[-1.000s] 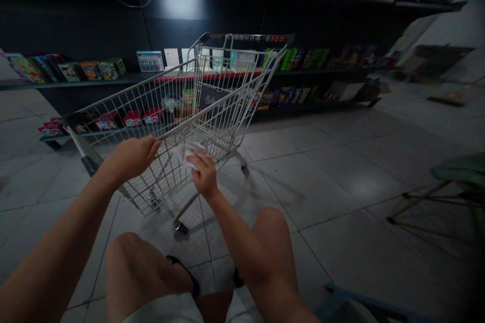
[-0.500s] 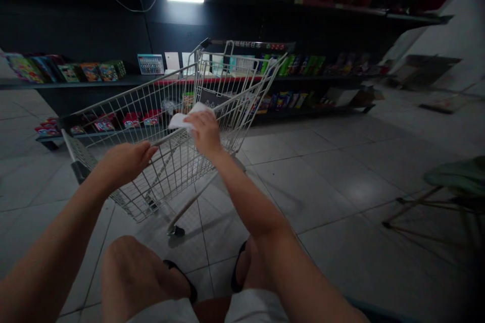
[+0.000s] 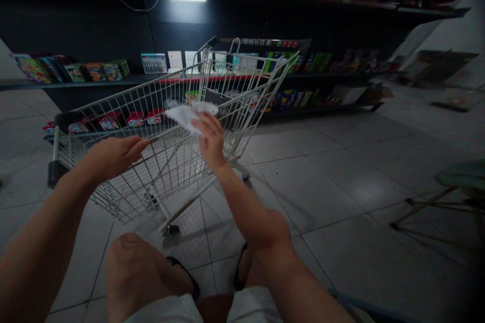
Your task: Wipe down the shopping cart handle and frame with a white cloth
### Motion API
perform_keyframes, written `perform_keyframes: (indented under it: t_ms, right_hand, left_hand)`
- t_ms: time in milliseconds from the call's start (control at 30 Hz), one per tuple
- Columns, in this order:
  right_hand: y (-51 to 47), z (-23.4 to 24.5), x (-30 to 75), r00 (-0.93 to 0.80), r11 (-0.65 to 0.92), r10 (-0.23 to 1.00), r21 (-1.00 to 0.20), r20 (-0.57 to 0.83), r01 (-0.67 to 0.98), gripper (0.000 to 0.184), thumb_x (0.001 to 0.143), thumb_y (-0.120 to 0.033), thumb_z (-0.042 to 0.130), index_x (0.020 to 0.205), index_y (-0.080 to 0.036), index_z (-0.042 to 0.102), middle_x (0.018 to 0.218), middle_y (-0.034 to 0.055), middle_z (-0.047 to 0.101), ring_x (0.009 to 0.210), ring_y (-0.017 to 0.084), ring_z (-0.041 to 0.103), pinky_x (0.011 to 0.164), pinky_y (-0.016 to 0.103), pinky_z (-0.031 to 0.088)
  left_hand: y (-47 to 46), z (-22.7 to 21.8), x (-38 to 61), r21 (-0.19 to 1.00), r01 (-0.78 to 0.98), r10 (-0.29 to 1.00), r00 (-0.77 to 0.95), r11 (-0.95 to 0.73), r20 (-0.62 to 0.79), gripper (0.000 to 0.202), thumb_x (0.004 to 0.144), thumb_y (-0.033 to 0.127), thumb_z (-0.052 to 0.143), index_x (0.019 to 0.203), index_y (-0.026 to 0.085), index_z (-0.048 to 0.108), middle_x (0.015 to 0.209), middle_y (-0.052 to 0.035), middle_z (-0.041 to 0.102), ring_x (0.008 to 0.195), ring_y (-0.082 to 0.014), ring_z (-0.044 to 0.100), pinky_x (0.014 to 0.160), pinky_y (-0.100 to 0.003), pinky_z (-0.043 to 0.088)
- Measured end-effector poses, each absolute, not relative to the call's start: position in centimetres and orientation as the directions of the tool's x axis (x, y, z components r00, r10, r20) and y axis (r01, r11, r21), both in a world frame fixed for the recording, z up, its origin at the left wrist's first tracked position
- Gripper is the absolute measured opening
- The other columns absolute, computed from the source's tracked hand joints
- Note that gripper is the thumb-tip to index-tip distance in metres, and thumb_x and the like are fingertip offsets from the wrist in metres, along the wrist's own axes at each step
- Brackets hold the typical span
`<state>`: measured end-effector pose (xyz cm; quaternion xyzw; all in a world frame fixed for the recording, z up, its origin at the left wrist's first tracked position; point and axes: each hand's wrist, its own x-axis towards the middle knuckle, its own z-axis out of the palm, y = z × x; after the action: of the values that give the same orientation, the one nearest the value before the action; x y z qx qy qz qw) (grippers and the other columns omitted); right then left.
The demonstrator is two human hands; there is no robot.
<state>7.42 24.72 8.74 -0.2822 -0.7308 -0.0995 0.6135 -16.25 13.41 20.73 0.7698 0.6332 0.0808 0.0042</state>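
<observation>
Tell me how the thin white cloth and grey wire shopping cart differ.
The white cloth is small and limp; the grey wire cart is large and rigid. The right hand holds the cloth; the cart stands on wheels, the left hand on its rail. Both are pale.

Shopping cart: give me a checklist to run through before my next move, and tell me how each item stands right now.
1. Left hand on the near top rail of the shopping cart: ok, fingers closed over it.
2. White cloth held in the right hand: ok.
3. White cloth pressed against the rail: cannot tell, the hand and cloth hide any contact.
4. Near wheel clear of the left shoe: ok, floor shows between them.
5. Wheels locked against rolling: cannot tell, too small and dark.
</observation>
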Motion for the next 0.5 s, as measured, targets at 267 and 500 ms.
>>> perform_keyframes:
  t_ms: [267,500]
  right_hand:
    - [18.2,-8.3,1.2,-0.266,0.819,0.411,-0.225,0.872,0.529,0.011,0.085,-0.021,0.066,0.084,-0.027,0.074,0.097,0.0003,0.074,0.094,0.014,0.06,0.084,0.028,0.054]
    - [19.1,-1.6,0.8,-0.302,0.823,0.429,-0.23,0.852,0.52,0.031,0.093,-0.021,0.053,0.117,-0.036,0.066,0.132,-0.003,0.06,0.127,0.02,0.044,0.111,0.039,0.038]
  left_hand:
    - [15.9,20.9,-14.4,0.327,0.922,0.974,0.225,-0.209,-0.013,0.05,0.089,0.053,0.03,0.069,0.018,0.06,0.067,-0.0061,0.067,0.063,-0.0152,0.062,0.066,-0.027,0.046]
    - [15.5,20.5,-14.7,0.26,0.929,0.964,0.26,-0.265,0.053,0.053,0.088,0.053,0.027,0.068,0.017,0.06,0.064,-0.0059,0.066,0.06,-0.0139,0.06,0.064,-0.025,0.044]
